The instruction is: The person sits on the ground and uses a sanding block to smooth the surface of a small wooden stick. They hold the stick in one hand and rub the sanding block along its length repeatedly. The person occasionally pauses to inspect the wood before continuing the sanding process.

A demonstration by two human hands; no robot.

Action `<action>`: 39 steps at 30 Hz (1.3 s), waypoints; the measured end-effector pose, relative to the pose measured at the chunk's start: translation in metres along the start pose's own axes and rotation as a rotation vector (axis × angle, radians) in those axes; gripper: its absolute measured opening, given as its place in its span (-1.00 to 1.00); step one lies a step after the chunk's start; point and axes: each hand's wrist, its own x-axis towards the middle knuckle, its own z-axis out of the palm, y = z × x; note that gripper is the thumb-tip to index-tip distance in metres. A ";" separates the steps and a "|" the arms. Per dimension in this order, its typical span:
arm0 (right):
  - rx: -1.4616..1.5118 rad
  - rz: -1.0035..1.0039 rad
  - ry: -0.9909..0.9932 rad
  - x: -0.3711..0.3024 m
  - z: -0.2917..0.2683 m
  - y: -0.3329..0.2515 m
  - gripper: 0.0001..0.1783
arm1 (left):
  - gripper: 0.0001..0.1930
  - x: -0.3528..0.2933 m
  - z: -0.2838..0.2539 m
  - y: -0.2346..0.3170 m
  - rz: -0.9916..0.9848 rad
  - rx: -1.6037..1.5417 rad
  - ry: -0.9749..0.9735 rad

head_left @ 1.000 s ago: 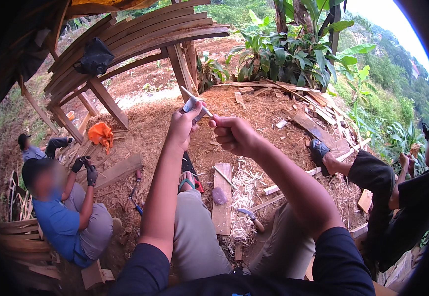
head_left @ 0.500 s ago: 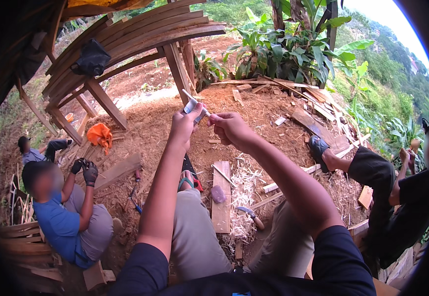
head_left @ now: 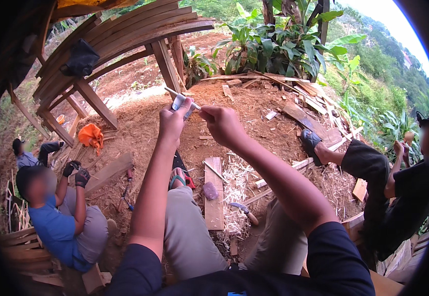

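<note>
Out in front of me, my left hand (head_left: 171, 123) is closed around a small folded white-and-grey piece (head_left: 178, 102), its material unclear. A thin pale stick (head_left: 171, 92) juts from that piece toward the upper left. On the other side, a short pale end shows at the fingertips of my right hand (head_left: 220, 123), which pinches it. The two ends line up like one stick passing through the folded piece; my left fingers hide the middle. Below my hands, a plank (head_left: 214, 217) lies between my legs, bearing a purplish stone (head_left: 210, 191).
A curved knife (head_left: 244, 212) with a wooden handle lies on pale shavings (head_left: 234, 224) by my right leg. A gloved person (head_left: 59, 212) squats at left; another person (head_left: 397, 182) sits at right. A slatted wooden frame (head_left: 125, 39) stands far left, near an orange cloth (head_left: 91, 137).
The view has shifted slightly, moving the whole scene a little leftward. My right hand has turned, its knuckles now higher, and the stick and folded piece lie at a flatter angle.
</note>
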 end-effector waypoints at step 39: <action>0.999 0.479 -0.441 0.008 -0.005 0.022 -0.68 | -0.68 0.028 -0.028 -0.037 0.032 0.108 -0.183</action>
